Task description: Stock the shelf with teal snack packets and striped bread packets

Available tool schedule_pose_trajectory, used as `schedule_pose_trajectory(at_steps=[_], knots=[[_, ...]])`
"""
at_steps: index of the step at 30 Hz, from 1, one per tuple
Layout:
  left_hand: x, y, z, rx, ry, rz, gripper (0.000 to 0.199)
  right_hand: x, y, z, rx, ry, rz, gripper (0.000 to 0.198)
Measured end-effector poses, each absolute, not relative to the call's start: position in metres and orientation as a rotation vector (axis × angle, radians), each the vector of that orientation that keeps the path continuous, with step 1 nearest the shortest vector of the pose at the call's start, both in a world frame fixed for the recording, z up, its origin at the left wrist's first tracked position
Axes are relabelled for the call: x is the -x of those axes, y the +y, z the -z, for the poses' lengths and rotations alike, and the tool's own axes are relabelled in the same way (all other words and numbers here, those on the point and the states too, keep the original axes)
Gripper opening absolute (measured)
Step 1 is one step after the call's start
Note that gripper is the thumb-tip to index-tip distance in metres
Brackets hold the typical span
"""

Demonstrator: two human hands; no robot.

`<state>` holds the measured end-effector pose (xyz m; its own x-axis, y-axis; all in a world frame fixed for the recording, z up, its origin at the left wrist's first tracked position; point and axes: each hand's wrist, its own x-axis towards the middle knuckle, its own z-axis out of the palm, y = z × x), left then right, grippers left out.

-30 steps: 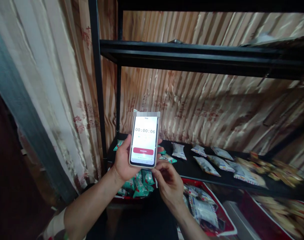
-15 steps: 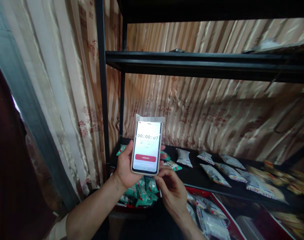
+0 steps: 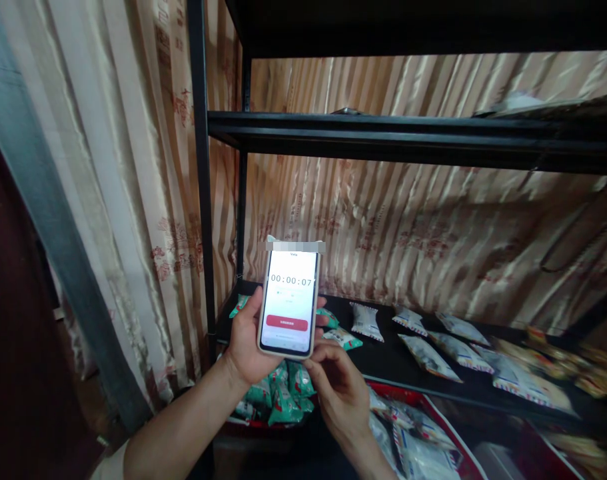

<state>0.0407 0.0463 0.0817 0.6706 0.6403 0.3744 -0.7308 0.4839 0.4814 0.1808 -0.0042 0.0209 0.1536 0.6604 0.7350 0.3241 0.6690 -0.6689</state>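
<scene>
A smartphone (image 3: 288, 307) in a pale case stands tilted toward me, its lit screen showing 00:00:07 above a red button. My left hand (image 3: 248, 340) is closed around it from the left and behind, thumb along the left edge and fingertips showing at the right edge. At the phone's lower right corner, my right hand (image 3: 340, 387) has its thumb and curled forefinger pinched against the case. Behind and below the phone lie green snack packets (image 3: 286, 397), partly hidden by my hands and the phone.
A black shelf rack (image 3: 383, 127) stands in front of patterned curtains (image 3: 363, 227). White packets (image 3: 428, 357) lie on its lower shelf, with golden packets (image 3: 598, 373) at the far right. Below, a red bin (image 3: 446, 427) holds more white packets. A grey post (image 3: 58, 200) leans at left.
The phone and both hands sit slightly lower and further left in the picture, as the view has shifted a little. The grip on the phone looks the same.
</scene>
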Motion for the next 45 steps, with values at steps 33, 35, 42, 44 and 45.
schedule_pose_trajectory(at_steps=[33, 35, 42, 44, 45], knots=[[-0.037, 0.053, -0.096, -0.636, -0.137, -0.872, 0.062, -0.175, 0.009, -0.038, 0.791, -1.415, -0.350, 0.009], [-0.037, 0.054, -0.101, -0.629, -0.128, -0.880, 0.062, -0.174, 0.011, -0.044, 0.784, -1.404, -0.344, 0.009], [-0.035, 0.060, -0.128, -0.662, -0.162, -0.885, 0.062, -0.173, 0.021, -0.071, 0.804, -1.388, -0.367, 0.015], [-0.034, 0.061, -0.137, -0.673, -0.175, -0.887, 0.063, -0.171, 0.024, -0.079, 0.792, -1.382, -0.389, 0.017], [-0.033, 0.062, -0.141, -0.677, -0.181, -0.890, 0.064, -0.171, 0.026, -0.083, 0.783, -1.379, -0.400, 0.018]])
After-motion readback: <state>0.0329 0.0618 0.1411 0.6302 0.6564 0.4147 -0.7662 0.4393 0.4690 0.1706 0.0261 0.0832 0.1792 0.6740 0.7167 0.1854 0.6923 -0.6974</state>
